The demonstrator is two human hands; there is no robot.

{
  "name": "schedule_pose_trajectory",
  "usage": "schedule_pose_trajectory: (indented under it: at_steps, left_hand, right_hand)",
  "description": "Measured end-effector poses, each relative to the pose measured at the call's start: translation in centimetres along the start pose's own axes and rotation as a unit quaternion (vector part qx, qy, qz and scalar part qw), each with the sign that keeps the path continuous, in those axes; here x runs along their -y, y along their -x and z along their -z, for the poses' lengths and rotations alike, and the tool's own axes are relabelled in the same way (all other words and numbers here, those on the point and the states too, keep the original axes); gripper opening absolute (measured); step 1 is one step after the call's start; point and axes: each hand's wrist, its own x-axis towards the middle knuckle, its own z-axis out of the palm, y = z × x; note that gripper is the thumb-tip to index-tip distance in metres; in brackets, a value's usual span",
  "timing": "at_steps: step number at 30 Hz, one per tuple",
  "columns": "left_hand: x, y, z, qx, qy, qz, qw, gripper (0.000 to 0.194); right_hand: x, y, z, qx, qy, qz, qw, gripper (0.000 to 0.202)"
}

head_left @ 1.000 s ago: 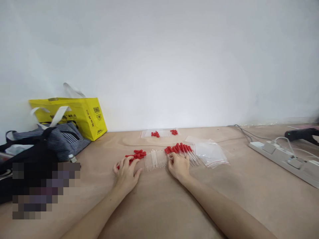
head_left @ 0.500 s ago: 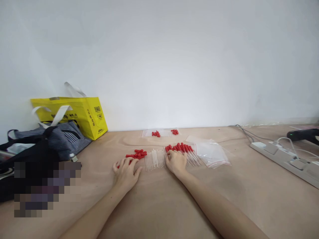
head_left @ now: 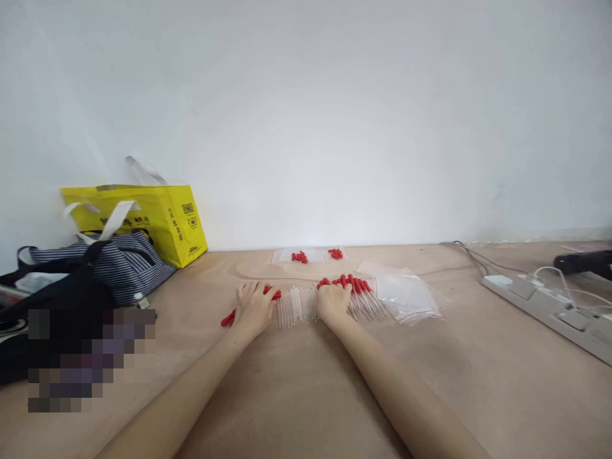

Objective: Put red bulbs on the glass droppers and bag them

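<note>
My left hand (head_left: pixel 253 309) lies over a small heap of red rubber bulbs (head_left: pixel 274 294), fingers spread; one bulb (head_left: pixel 228 319) pokes out at its left. Right of it, bare clear glass tubes (head_left: pixel 297 307) lie side by side in a row. At the row's right end rests my right hand (head_left: pixel 335 301), its fingers curled in at the near side of a fan of droppers (head_left: pixel 368 305), which are glass tubes with red bulbs on their far ends. Whatever its fingertips hold is hidden. A clear zip bag (head_left: pixel 408 296) lies right of the droppers.
A bag of red bulbs and tubes (head_left: pixel 318 256) lies near the wall. A yellow bag (head_left: pixel 179 223) and a striped bag (head_left: pixel 127 268) stand at the left. On the right are a white power strip (head_left: pixel 549 312) with cables and a black device (head_left: pixel 586 262).
My left hand has moved forward and right over the heap of red bulbs, uncovering one at its left. My right hand has shifted slightly, its fingers more curled.
</note>
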Motion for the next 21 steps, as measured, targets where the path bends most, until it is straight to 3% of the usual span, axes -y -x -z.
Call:
schedule_pose_trajectory:
  at_steps: [5,10,16,21]
  left_hand:
    - [-0.1,-1.3,-0.8,0.003,0.021,-0.024,0.999,0.015]
    - [-0.5,-1.1,0.0,-0.018,0.059,-0.038,0.997,0.015]
    - [-2.2,3.7,1.3,-0.010,0.134,-0.109,0.985,0.018]
    - [-3.3,6.5,2.0,0.041,0.265,-0.105,0.958,0.016]
  right_hand:
    - [0.2,0.1,-0.1,0.009,0.004,-0.007,1.000,0.024]
    - [-1.1,1.8,1.0,0.003,-0.006,0.046,0.999,0.028]
    - [-5.8,5.9,2.2,0.016,-0.014,0.269,0.963,0.017]
    - [-8.6,7.7,2.2,0.022,-0.048,0.308,0.950,0.008]
